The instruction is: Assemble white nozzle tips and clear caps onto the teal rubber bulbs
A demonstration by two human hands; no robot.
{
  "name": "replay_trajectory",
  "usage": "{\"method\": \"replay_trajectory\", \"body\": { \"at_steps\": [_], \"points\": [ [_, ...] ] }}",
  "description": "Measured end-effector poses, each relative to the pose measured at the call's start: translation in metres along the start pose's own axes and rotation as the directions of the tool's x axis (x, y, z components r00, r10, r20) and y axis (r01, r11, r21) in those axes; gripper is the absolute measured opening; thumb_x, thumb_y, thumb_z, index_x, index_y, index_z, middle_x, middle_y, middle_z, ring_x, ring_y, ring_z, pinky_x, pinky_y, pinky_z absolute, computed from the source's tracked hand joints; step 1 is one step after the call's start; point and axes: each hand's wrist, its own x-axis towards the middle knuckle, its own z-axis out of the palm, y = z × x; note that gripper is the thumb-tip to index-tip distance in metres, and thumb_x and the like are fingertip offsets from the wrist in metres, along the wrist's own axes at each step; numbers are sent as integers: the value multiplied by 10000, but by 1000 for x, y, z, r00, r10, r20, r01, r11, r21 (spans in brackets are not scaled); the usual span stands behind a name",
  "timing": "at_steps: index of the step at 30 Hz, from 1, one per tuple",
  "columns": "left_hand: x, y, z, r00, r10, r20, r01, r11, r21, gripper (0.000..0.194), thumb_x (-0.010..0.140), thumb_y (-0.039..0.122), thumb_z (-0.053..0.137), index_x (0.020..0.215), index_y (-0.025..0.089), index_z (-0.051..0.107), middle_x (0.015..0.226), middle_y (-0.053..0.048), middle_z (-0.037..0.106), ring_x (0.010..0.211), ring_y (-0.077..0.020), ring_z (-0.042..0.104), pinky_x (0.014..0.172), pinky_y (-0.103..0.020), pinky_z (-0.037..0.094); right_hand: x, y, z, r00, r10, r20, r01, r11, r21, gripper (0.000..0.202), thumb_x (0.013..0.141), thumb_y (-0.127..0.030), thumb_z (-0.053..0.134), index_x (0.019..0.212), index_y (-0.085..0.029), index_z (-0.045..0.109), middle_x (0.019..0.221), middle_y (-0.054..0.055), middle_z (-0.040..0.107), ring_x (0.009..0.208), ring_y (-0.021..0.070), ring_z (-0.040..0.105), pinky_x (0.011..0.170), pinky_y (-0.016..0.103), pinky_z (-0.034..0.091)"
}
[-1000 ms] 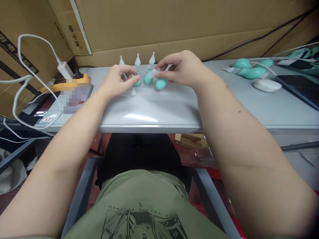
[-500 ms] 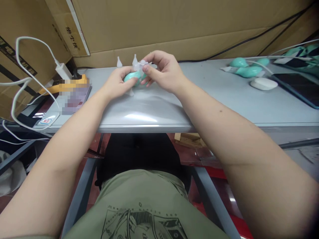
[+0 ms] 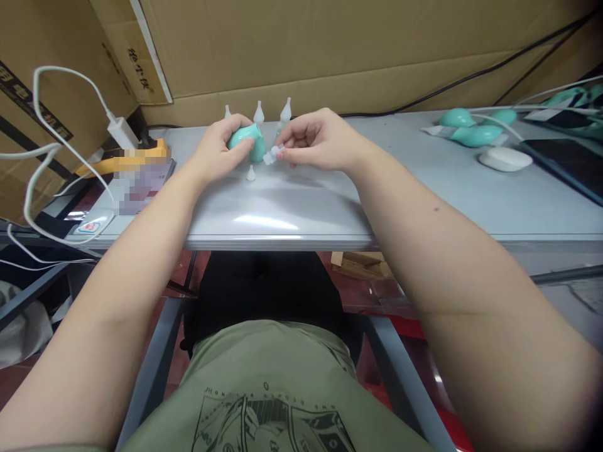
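Observation:
My left hand (image 3: 222, 150) is closed around a teal squeeze bulb (image 3: 245, 135), its open end turned to the right. In the fingertips of my right hand (image 3: 313, 141) is a small translucent plastic connector (image 3: 273, 154), tilted, close beside the bulb; whether the two touch I cannot tell. Just below the bulb a small white nozzle tip (image 3: 251, 174) stands on the table. Behind my hands rise more pointed white nozzle tips, one in the middle (image 3: 259, 113) and one on the right (image 3: 286, 112); a left one is mostly hidden by my left hand.
Several teal bulbs (image 3: 475, 135), a white rounded case (image 3: 505, 159) and a dark tablet (image 3: 565, 168) lie on the right of the grey table (image 3: 424, 207). At the left are a white charger (image 3: 123, 133) with a looped cable and a yellow item (image 3: 101, 167). Cardboard (image 3: 301, 50) walls the back.
My right hand has drawn the connector down and slightly toward me, off the bulb's upper side. The right rear nozzle and the small front tip now show more fully.

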Motion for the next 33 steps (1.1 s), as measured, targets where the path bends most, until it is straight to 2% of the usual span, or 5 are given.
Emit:
{"method": "replay_trajectory", "body": {
  "at_steps": [6,10,22,27,33],
  "points": [
    [-3,4,0,999,6,51,-6,1000,6,223,1005,445,882,1100,255,814,1015,-57,750,1070,-327,804,1167,-498,642,2,-3,4,986,-31,-163,33,999,4,564,766,-747,1193,975,-382,818,883,57,831,984,401,780,1002,627,678],
    [-6,7,0,995,4,95,-6,1000,18,217,962,379,902,1121,251,830,988,-50,742,986,-314,782,1135,-508,652,3,-4,8,981,-52,-188,56,998,16,604,760,-786,1184,960,-375,790,871,45,821,921,371,771,979,623,689],
    [-6,7,2,997,-13,72,14,1000,-18,236,982,420,956,1080,270,803,990,-55,736,1142,-363,809,1238,-552,645,4,1,8,986,-48,-158,51,999,16,627,765,-788,1204,981,-388,772,859,41,814,973,390,792,1014,631,674],
    [-6,8,2,995,31,96,-31,1000,-5,207,998,395,939,1096,256,821,1088,-92,795,1204,-377,828,1325,-565,612,4,2,12,987,-24,-159,35,997,67,670,743,-818,1200,976,-377,752,844,13,785,918,337,750,992,576,645],
    [-7,3,2,993,40,111,-44,999,28,189,993,408,940,1089,274,848,1130,-109,832,1259,-387,822,1368,-578,603,6,14,11,993,20,-114,-5,991,135,662,684,-774,1252,957,-392,784,871,5,835,897,340,724,897,560,623]
  ]
}}
